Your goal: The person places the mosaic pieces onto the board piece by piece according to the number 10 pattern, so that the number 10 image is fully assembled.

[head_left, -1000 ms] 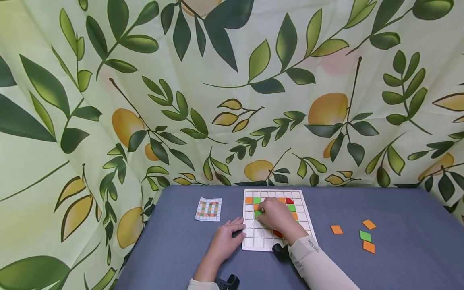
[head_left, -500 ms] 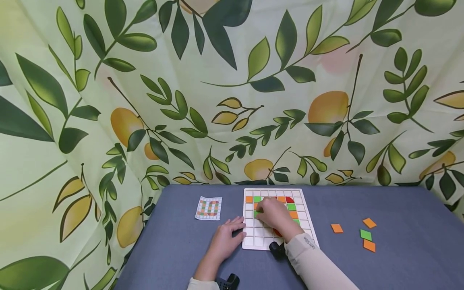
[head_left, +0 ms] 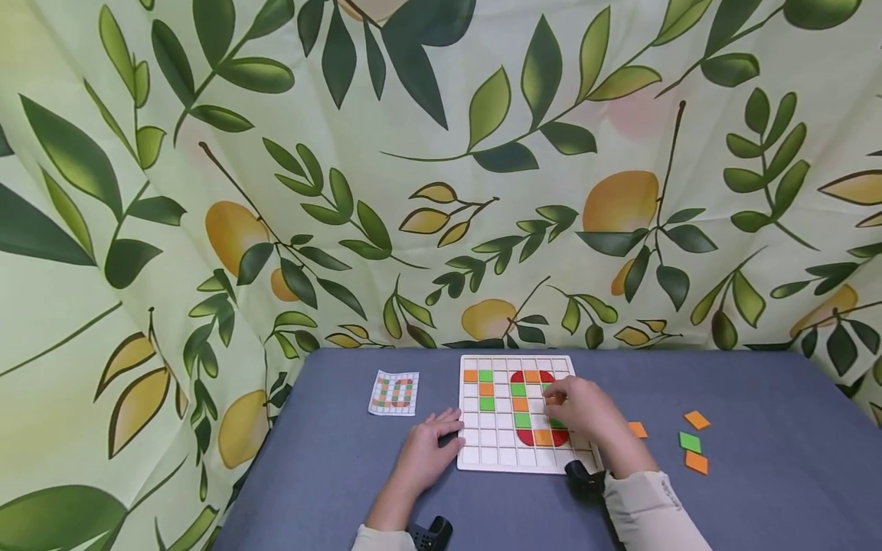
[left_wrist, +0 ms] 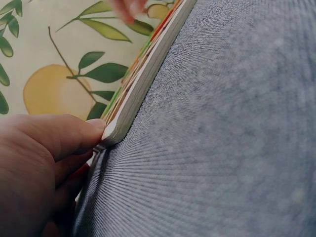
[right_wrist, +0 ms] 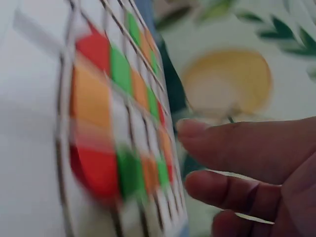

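A white gridded board [head_left: 489, 458] lies on the table, set with orange, green and red tiles. They form a ring with rounded red corners and a short group at the upper left, ending in a green tile [head_left: 487, 403]. My left hand [head_left: 423, 455] rests at the board's left edge with fingers relaxed, thumb [left_wrist: 89, 134] touching the near corner. Over the ring's right side hovers my right hand [head_left: 586, 409], hiding some tiles there. In the right wrist view its thumb [right_wrist: 222, 145] and fingers are apart, with nothing between them.
A small pattern card [head_left: 394, 393] lies left of the board, printed with coloured squares. On the right are loose tiles: an orange tile [head_left: 637, 430] partly behind the right hand, another orange tile [head_left: 697, 419], a green tile [head_left: 689, 441] and a third orange one [head_left: 696, 462].
My right hand has left the green tile in the left group and moved right across the board, uncovering that group and most of the ring. My left hand keeps its place.
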`<control>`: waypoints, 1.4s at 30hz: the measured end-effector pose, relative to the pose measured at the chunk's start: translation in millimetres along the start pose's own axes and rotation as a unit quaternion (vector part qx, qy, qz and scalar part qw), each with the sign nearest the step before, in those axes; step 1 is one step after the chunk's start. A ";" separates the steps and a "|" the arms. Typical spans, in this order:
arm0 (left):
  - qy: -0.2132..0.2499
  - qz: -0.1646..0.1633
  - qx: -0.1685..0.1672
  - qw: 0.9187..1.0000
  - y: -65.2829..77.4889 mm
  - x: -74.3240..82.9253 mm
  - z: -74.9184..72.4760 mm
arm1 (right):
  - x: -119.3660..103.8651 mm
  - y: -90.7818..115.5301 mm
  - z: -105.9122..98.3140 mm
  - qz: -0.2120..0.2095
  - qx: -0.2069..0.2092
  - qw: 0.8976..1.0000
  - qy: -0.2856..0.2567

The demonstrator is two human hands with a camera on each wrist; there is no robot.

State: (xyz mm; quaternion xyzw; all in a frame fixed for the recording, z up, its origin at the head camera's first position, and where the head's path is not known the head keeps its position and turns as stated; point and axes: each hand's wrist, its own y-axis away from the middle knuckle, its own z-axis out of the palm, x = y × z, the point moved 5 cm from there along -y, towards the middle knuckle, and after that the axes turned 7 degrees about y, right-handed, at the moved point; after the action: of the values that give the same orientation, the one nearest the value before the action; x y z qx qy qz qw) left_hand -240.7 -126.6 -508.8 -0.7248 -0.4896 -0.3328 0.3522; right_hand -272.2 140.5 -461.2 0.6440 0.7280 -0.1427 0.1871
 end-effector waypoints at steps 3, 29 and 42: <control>-0.002 0.001 -0.002 1.000 -0.4 -0.9 0.6 | 29.0 14.1 -19.0 0.017 0.002 1.000 -0.003; -0.007 -0.003 -0.001 1.000 0.8 2.3 -1.3 | 101.2 35.1 -31.9 0.056 -0.006 0.998 0.014; -0.020 -0.011 -0.001 1.000 0.9 0.6 -0.6 | 101.6 28.0 -22.5 0.063 0.000 0.997 0.040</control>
State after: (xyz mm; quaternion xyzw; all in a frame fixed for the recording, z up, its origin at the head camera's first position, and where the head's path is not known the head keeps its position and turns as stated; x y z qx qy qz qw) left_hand -239.8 -127.1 -508.2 -0.7263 -0.5043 -0.3222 0.3381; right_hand -256.7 244.1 -486.7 0.6936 0.6929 -0.1047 0.1668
